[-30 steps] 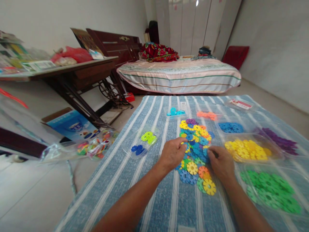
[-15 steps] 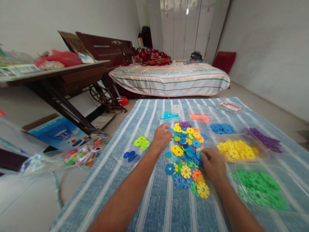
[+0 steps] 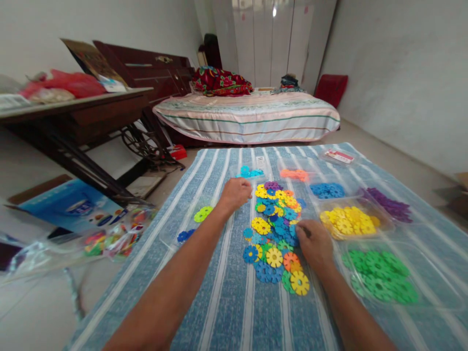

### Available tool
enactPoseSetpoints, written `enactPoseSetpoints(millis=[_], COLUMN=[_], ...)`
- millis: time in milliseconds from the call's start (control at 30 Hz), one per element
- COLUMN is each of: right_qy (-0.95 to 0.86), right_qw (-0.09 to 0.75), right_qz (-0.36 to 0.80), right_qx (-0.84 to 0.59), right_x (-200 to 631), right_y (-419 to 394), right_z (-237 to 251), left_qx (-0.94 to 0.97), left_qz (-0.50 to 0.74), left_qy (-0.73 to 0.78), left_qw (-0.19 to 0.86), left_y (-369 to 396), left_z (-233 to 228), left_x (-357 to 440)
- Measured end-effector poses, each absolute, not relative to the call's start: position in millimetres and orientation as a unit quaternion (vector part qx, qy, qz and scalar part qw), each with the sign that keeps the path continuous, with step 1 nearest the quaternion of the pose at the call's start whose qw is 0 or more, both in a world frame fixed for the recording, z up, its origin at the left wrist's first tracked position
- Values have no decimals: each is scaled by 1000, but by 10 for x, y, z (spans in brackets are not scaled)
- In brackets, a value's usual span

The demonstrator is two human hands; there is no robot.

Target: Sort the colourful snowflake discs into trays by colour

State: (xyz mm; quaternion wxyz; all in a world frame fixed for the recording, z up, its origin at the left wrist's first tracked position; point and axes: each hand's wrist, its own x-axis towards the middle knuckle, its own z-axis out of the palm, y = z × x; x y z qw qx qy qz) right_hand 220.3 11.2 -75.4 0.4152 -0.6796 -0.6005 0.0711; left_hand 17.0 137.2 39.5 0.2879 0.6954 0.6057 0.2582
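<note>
A heap of mixed flower-shaped plastic discs [image 3: 274,256], slotted round their rims, lies on the striped cloth. My left hand [image 3: 236,194] is closed above the heap's far left side, just short of the tray of light-blue discs [image 3: 250,172]. Its fingertips are pinched together, and whatever they hold is hidden. My right hand [image 3: 316,241] rests at the heap's right edge with curled fingers, its thumb and forefinger against the blue discs [image 3: 287,231]. I cannot make out what lies within its grip. Left of the heap, my left forearm partly covers a tray with lime discs [image 3: 203,213] and dark-blue discs [image 3: 185,236].
Clear trays hold orange discs [image 3: 294,174], blue discs [image 3: 326,190], yellow discs [image 3: 347,222], purple discs [image 3: 389,204] and green discs [image 3: 378,275]. A lidded box [image 3: 340,156] sits at the far right. Beyond are a bed [image 3: 248,117] and a sewing-machine table [image 3: 84,107].
My left hand has moved away from the heap toward the light-blue tray; the light-blue disc by its fingertips no longer shows. My right hand stays at the heap's edge. The view has shifted slightly.
</note>
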Motion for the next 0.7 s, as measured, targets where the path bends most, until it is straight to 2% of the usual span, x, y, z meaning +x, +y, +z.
enactPoseSetpoints(millis=[300, 700], right_qy=[-600, -600], right_qw=[405, 408], right_qz=[80, 72], right_qx=[-686, -684], right_x=[2194, 2204], right_y=[99, 101], right_z=[-717, -750], left_qx=[841, 848], left_qz=[69, -22], left_qy=[482, 494], left_qw=[234, 190], left_y=[487, 225], left_z=[168, 104], left_x=[-60, -136])
